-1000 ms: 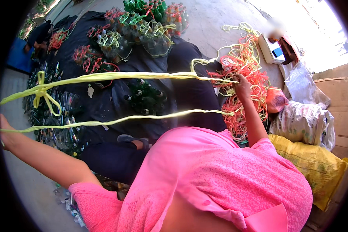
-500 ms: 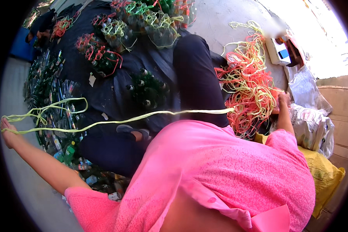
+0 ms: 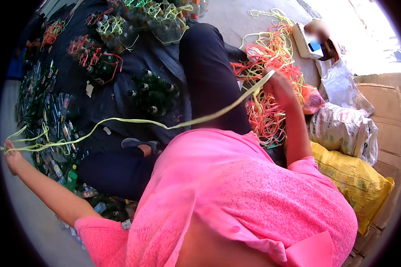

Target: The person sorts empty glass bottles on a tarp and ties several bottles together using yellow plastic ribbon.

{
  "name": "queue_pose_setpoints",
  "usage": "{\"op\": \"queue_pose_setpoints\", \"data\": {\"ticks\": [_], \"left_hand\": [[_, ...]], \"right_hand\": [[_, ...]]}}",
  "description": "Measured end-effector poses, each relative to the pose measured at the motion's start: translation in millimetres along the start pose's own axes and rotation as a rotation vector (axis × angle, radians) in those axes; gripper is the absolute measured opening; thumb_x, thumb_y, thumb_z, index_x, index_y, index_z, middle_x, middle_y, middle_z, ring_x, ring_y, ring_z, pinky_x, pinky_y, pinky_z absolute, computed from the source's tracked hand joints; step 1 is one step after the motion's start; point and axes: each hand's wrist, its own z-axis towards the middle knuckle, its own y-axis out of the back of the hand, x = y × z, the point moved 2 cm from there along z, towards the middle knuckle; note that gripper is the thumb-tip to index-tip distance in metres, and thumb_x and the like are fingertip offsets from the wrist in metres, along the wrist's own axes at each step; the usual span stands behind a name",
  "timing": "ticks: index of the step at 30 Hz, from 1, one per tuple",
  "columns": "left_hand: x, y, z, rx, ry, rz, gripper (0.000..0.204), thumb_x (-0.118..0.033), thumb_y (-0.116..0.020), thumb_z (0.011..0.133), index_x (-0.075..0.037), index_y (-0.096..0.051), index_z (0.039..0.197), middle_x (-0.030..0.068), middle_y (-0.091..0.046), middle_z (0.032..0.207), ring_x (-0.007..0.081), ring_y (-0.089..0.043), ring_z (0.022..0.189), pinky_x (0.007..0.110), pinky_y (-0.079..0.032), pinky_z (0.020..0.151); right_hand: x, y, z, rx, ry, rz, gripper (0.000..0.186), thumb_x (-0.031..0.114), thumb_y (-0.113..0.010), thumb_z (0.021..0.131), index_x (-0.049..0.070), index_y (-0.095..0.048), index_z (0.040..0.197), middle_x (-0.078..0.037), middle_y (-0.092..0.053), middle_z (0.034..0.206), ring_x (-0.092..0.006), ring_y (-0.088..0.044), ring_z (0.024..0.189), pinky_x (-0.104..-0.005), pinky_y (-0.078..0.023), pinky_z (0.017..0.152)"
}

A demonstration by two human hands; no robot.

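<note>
A long pale yellow plastic cord point(image 3: 209, 117) runs slackly across my lap between my two hands. At the far left, my left hand point(image 3: 14, 161) is closed on its looped end, with the arm stretched out. Over a tangled heap of coral and yellow cord point(image 3: 265, 122), my right hand point(image 3: 281, 88) is raised and somewhat blurred, with the cord's other end at its fingers. In front of me, a cluster of green glass bottles point(image 3: 153, 93) stands on a dark sheet point(image 3: 120, 104). Neither hand touches the bottles.
Bottle bundles tied with coral and yellow cord point(image 3: 98, 66) stand farther off. Many loose bottles point(image 3: 53, 120) lie at the left. A white sack point(image 3: 343, 129), a yellow sack point(image 3: 352, 182) and cardboard point(image 3: 383, 104) lie at the right, with a white box point(image 3: 304, 42) beyond.
My right hand has moved left and inward from the heap's right edge, and the cord's right end has risen with it. The left hand stays far out, its cord loop hanging lower and smaller.
</note>
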Motion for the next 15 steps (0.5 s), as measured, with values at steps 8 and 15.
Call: {"op": "queue_pose_setpoints", "data": {"ticks": [8,15], "left_hand": [[77.1,34.6,-4.5,-0.005,0.096,-0.087,0.032,-0.011,-0.050,0.105,0.012,-0.057,0.125,0.0282,-0.065,0.125,0.0394,-0.068,0.115,0.044,-0.060,0.095],[140.0,-31.5,-135.4,-0.213,0.209,-0.181,0.013,-0.002,-0.067,0.091,0.006,-0.066,0.102,0.0145,-0.070,0.089,0.0234,-0.070,0.078,0.034,-0.059,0.076]], "right_hand": [[241.5,3.2,133.4,-0.494,0.805,0.175,0.051,0.048,-0.056,0.103,0.004,-0.067,0.126,-0.011,-0.067,0.125,-0.0232,-0.060,0.120,-0.0411,-0.045,0.105],[422.7,-86.0,224.1,-0.497,1.318,-0.157,0.037,0.034,-0.058,0.103,0.002,-0.071,0.117,-0.016,-0.073,0.114,-0.0217,-0.061,0.117,-0.0377,-0.046,0.100]]}}
